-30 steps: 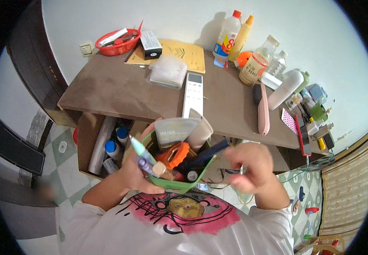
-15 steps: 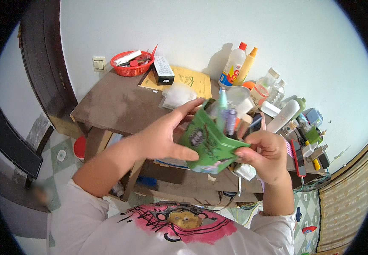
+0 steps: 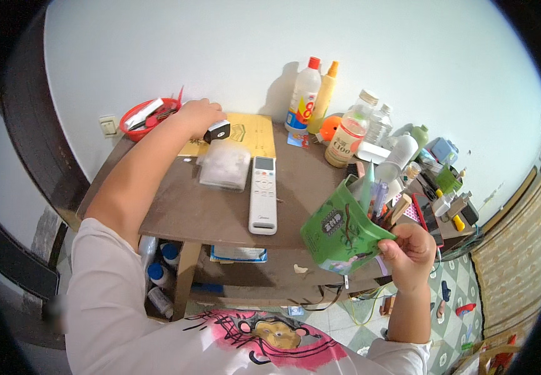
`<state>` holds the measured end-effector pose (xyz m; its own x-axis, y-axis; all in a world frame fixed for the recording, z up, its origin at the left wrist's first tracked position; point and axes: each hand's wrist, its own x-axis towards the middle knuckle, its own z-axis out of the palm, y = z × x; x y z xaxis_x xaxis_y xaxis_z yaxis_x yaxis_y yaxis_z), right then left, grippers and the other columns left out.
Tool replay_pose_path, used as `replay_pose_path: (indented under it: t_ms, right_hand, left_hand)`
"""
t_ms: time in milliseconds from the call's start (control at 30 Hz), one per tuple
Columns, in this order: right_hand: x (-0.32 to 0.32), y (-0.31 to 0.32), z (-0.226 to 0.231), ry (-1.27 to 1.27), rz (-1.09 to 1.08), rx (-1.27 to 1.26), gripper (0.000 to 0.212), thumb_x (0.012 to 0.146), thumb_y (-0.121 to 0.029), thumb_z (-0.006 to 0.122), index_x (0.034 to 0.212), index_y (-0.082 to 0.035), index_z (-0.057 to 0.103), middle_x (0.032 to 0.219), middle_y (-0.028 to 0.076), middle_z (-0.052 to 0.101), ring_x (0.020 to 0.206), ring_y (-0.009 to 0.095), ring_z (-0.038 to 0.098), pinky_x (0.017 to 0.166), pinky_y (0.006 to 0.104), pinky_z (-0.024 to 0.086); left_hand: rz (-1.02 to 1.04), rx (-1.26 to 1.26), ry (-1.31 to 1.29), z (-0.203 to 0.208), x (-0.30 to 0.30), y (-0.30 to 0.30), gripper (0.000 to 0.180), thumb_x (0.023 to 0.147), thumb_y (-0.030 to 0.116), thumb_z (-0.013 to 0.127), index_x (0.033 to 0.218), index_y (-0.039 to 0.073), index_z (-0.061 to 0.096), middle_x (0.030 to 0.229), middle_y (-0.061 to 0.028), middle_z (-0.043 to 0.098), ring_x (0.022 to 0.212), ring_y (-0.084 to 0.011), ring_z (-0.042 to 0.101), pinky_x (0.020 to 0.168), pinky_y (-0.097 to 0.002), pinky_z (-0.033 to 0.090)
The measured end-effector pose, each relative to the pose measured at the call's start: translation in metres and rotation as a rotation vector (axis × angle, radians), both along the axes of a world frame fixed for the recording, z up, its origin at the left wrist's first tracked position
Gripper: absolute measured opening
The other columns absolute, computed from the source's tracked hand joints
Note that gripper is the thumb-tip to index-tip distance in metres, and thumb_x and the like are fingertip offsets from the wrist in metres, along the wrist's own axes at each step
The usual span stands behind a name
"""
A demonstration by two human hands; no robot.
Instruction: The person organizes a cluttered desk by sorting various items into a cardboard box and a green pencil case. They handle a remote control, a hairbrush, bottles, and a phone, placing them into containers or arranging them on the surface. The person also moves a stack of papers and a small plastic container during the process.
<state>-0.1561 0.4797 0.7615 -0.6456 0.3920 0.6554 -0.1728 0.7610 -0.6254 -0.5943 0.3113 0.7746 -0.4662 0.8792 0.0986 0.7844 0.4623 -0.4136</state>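
Note:
My right hand (image 3: 411, 250) pinches the rim of a green printed container (image 3: 339, 234), which is tilted over the desk's front edge. Pens (image 3: 378, 197) and other slim items stick out of its top. On the left, my left hand (image 3: 203, 117) is closed over a small black-and-white box (image 3: 219, 131), by the red basket (image 3: 138, 132); its fingertips are partly hidden. A white remote control (image 3: 263, 203) lies on the desk, next to a whitish plastic-wrapped packet (image 3: 225, 165). Beneath the box and packet is a yellow envelope (image 3: 259, 134).
Along the wall stand a red-capped bottle (image 3: 305, 94), a yellow bottle (image 3: 325, 97) and a labelled jar (image 3: 344, 144). More bottles and small items crowd the desk's (image 3: 176, 209) right end, with a red phone (image 3: 421, 212). Blue-capped bottles (image 3: 158, 273) stand below the desktop.
My left hand has let go of the green container and reached over to the small box. The container has moved right and lower in my right hand, and the remote control has come into view.

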Motion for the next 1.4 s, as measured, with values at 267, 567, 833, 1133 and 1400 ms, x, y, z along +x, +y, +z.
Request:
replay_pose_path:
  t_ms: [267,567,833,1133,1400]
  right_hand:
    - [0.011,0.002,-0.016,-0.027,-0.042,-0.010,0.027,0.070,-0.015,0.081,0.076,-0.002,0.058,0.060,0.005,0.058,0.049,0.010,0.053,0.045,0.0219,0.040]
    - [-0.027,0.010,-0.006,0.043,-0.033,0.084,0.024,0.072,-0.010,0.078,0.078,0.001,0.057,0.060,0.002,0.053,0.049,0.009,0.047,0.045,0.0214,0.035]
    - [-0.160,-0.011,0.053,0.083,-0.022,0.050,0.021,0.082,-0.016,0.070,0.083,0.004,0.061,0.063,0.003,0.059,0.055,0.009,0.053,0.050,0.0228,0.042]
    - [-0.237,0.005,0.044,-0.376,-0.245,0.211,0.034,0.083,-0.031,0.066,0.088,0.002,0.063,0.071,0.017,0.064,0.063,0.026,0.062,0.061,0.0368,0.047]
    - [-0.210,0.010,0.036,-0.376,-0.250,0.216,0.031,0.082,-0.028,0.067,0.088,0.002,0.064,0.069,0.016,0.063,0.061,0.025,0.059,0.060,0.0358,0.046]
  left_hand:
    - [0.029,0.259,-0.028,-0.016,-0.033,0.077,0.039,0.076,0.013,0.067,0.115,0.014,0.060,0.111,-0.0093,0.059,0.105,-0.0310,0.056,0.087,-0.0417,0.047]
    - [-0.186,0.354,-0.606,-0.007,0.020,0.027,0.044,0.085,0.034,0.058,0.119,0.005,0.056,0.117,-0.0170,0.057,0.107,-0.0320,0.056,0.093,-0.0382,0.044]
    - [0.062,0.735,-0.785,-0.033,0.031,-0.097,0.047,0.090,0.036,0.051,0.119,-0.001,0.053,0.111,-0.0230,0.058,0.104,-0.0291,0.057,0.088,-0.0371,0.044]
    - [0.524,1.375,-1.470,-0.028,0.025,-0.097,0.045,0.084,0.035,0.059,0.118,0.007,0.052,0.113,-0.0108,0.056,0.101,-0.0203,0.053,0.086,-0.0345,0.044]
    - [0.732,1.032,-1.530,-0.019,-0.004,-0.095,0.049,0.086,0.046,0.057,0.094,-0.002,0.053,0.067,-0.0004,0.054,0.044,0.0000,0.041,0.034,-0.0126,0.029]
